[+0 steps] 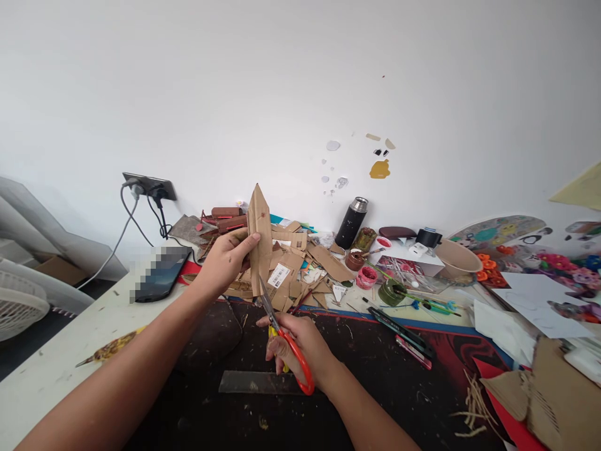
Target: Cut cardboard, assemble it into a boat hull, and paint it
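Note:
Upright in my left hand is a narrow strip of brown cardboard with a pointed top, pinched between thumb and fingers. My right hand holds scissors with red and yellow handles. Their blades are at the lower end of the strip, partly hidden by it. Behind the strip lies a heap of cardboard scraps. A clear ruler rests on the dark mat below my hands.
At the back stand a black flask and open paint jars. A green cutter lies right of my right hand, a phone at the left. Cardboard is at the lower right.

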A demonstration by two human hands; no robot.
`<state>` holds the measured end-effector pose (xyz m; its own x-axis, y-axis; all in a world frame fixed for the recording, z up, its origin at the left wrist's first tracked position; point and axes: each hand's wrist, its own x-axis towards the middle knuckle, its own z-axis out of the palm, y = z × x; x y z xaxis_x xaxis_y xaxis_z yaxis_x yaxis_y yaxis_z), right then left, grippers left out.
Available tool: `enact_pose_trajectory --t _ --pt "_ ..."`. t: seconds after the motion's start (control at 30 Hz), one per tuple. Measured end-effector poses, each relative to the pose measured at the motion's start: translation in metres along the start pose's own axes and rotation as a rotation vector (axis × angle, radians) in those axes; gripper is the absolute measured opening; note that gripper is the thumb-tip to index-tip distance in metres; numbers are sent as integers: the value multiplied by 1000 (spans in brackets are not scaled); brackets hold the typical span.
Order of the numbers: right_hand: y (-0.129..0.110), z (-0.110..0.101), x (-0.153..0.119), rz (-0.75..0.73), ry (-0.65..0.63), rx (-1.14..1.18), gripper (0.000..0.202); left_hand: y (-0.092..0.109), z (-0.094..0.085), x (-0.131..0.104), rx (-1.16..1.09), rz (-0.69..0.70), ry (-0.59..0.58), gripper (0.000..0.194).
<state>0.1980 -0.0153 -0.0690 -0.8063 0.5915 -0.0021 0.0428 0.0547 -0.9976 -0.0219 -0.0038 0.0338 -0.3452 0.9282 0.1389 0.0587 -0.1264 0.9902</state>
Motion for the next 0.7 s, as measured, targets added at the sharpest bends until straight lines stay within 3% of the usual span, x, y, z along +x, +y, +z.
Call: enact_pose_trajectory --t 0.7 --pt "0 -1 0 13 -10 -2 74 -5 -3 1 -26 -8 -15 39"
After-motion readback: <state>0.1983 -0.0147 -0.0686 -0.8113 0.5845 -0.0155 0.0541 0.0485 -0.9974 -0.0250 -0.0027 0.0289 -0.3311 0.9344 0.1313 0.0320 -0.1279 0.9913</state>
